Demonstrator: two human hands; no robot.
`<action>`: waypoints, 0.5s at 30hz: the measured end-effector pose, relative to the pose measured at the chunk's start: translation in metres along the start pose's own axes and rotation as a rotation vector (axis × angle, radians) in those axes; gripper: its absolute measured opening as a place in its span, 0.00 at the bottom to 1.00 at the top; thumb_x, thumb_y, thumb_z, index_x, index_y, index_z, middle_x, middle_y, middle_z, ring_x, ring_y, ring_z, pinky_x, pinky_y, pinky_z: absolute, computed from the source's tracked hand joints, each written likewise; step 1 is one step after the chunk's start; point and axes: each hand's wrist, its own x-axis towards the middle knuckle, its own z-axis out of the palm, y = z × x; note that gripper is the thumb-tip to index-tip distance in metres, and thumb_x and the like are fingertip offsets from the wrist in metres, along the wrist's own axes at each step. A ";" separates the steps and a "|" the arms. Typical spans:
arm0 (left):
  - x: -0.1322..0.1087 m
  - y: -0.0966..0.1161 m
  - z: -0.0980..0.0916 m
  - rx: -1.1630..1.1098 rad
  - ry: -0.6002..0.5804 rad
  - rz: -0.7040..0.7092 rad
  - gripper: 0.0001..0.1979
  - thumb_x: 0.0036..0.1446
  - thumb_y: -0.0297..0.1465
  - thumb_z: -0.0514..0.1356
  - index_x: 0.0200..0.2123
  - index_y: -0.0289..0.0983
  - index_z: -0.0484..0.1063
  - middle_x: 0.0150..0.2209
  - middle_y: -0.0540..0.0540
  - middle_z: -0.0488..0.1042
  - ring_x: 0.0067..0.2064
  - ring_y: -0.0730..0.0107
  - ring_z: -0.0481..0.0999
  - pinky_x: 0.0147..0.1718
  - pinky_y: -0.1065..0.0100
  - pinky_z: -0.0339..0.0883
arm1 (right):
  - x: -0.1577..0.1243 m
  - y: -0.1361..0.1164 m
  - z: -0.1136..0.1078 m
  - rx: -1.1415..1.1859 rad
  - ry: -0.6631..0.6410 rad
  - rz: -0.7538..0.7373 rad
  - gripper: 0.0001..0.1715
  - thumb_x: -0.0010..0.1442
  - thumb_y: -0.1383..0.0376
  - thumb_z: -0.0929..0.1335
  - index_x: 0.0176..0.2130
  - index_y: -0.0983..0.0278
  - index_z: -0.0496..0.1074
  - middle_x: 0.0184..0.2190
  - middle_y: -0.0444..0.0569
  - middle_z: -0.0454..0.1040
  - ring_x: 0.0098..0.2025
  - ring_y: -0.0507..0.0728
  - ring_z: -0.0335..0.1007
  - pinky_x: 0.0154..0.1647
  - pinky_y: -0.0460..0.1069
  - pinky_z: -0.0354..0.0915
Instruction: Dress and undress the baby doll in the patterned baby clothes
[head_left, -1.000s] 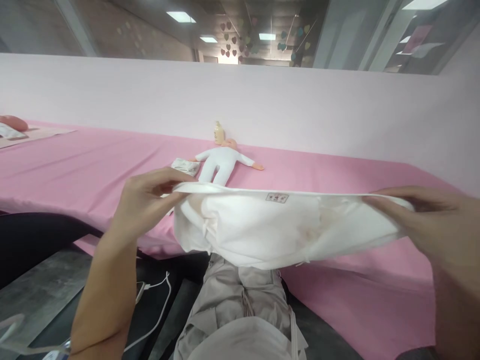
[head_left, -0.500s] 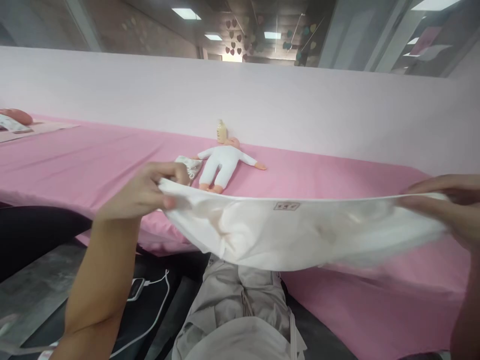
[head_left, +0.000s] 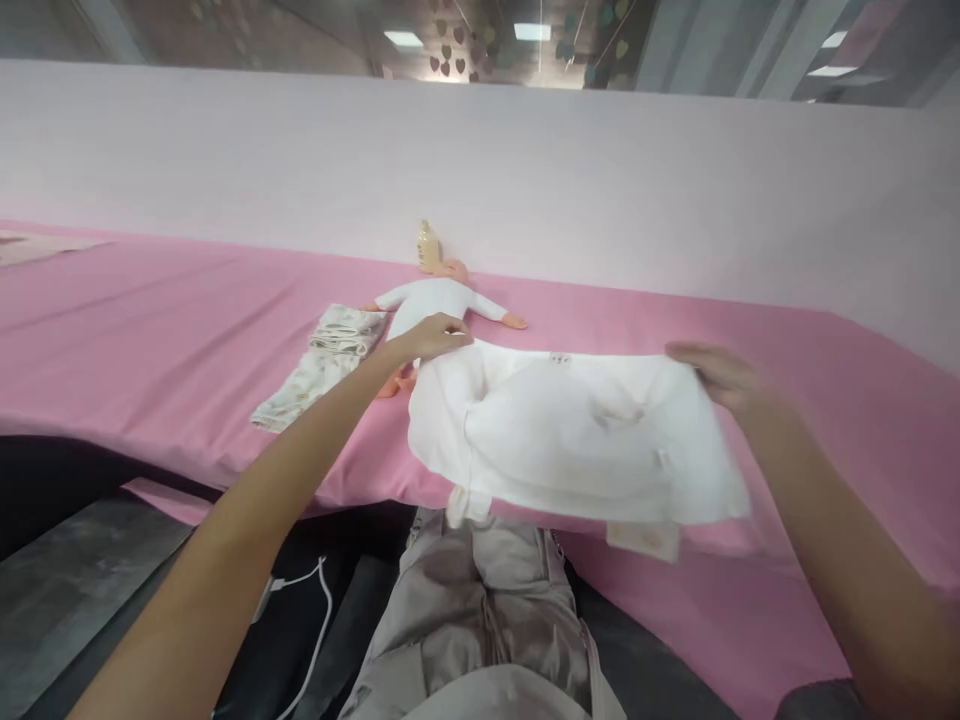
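Observation:
A white cloth with a small printed mark on its top edge hangs stretched between my hands at the front of the pink-covered table. My left hand pinches its upper left corner. At the upper right corner my right hand is closed on the edge, slightly blurred. Two pale tabs dangle from the lower edge. Behind the cloth lies a baby doll on its back in a white suit, partly covered by my left hand and the cloth.
Folded patterned fabric lies left of the doll. A yellowish pump bottle stands near the doll's head, by the white wall. Pink sheet covers the table. A white cable hangs below at the left.
Both hands have moved forward over the table and closer together, the right one leftward. The white cloth has gone with them, less taut, hanging lower. More of the patterned fabric shows.

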 end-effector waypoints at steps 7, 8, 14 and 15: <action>0.102 -0.043 0.056 0.476 -0.072 -0.043 0.14 0.54 0.31 0.52 0.38 0.37 0.77 0.44 0.41 0.75 0.48 0.57 0.71 0.49 0.62 0.58 | 0.122 0.062 0.022 -0.076 0.165 0.086 0.07 0.44 0.74 0.71 0.23 0.62 0.73 0.23 0.46 0.75 0.24 0.51 0.70 0.27 0.45 0.69; 0.114 -0.044 0.059 0.558 -0.050 -0.047 0.14 0.54 0.30 0.52 0.38 0.35 0.77 0.45 0.38 0.74 0.50 0.55 0.69 0.50 0.60 0.56 | 0.136 0.065 0.025 -0.086 0.184 0.063 0.07 0.42 0.74 0.71 0.22 0.62 0.73 0.23 0.45 0.75 0.24 0.51 0.70 0.27 0.45 0.69; 0.166 -0.061 0.072 0.753 -0.002 -0.157 0.17 0.53 0.22 0.51 0.42 0.31 0.75 0.46 0.35 0.74 0.53 0.54 0.64 0.53 0.56 0.48 | 0.200 0.069 0.059 -0.122 0.335 -0.023 0.08 0.39 0.74 0.72 0.23 0.64 0.72 0.20 0.42 0.72 0.24 0.50 0.67 0.27 0.43 0.68; 0.172 -0.066 0.074 0.764 0.002 -0.174 0.17 0.52 0.22 0.50 0.41 0.30 0.76 0.44 0.35 0.75 0.52 0.55 0.64 0.54 0.56 0.47 | 0.208 0.068 0.064 -0.136 0.358 -0.035 0.08 0.38 0.74 0.72 0.23 0.64 0.72 0.19 0.42 0.72 0.24 0.50 0.67 0.26 0.43 0.67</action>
